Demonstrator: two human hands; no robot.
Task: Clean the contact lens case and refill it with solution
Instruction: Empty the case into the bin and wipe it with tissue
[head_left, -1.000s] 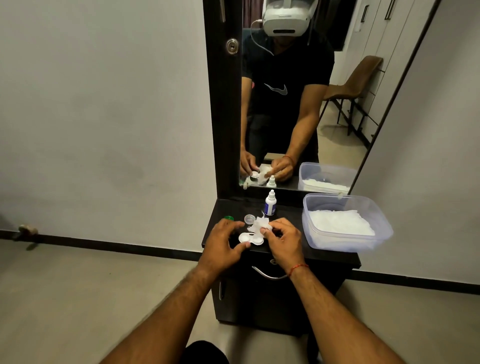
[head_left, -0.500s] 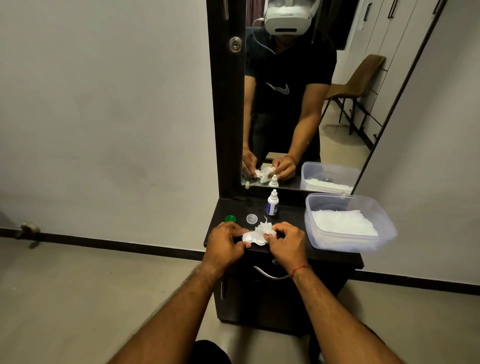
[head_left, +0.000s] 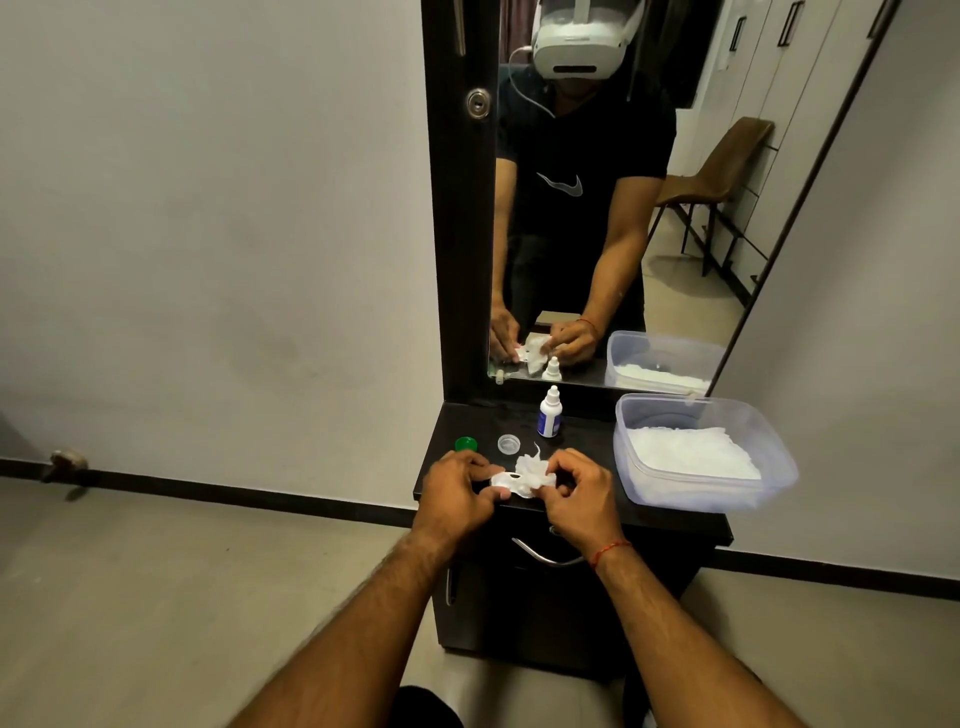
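A white contact lens case (head_left: 505, 483) lies near the front edge of the dark cabinet top (head_left: 587, 499). My left hand (head_left: 457, 488) grips the case at its left end. My right hand (head_left: 576, 493) pinches a crumpled white tissue (head_left: 532, 468) and holds it onto the right part of the case, which the tissue hides. A green cap (head_left: 466, 444) and a clear cap (head_left: 508, 444) lie just behind my hands. The small white solution bottle (head_left: 549, 413) with a blue label stands upright behind them.
A clear plastic box (head_left: 701, 499) with white tissues inside stands on the right of the cabinet top. A tall mirror (head_left: 597, 208) rises right behind the bottle and reflects me. A drawer handle (head_left: 545, 557) sits below my hands. Bare floor lies to the left.
The tissue in my right hand has shifted slightly over the case while my left hand keeps its grip. The view has drifted a little.
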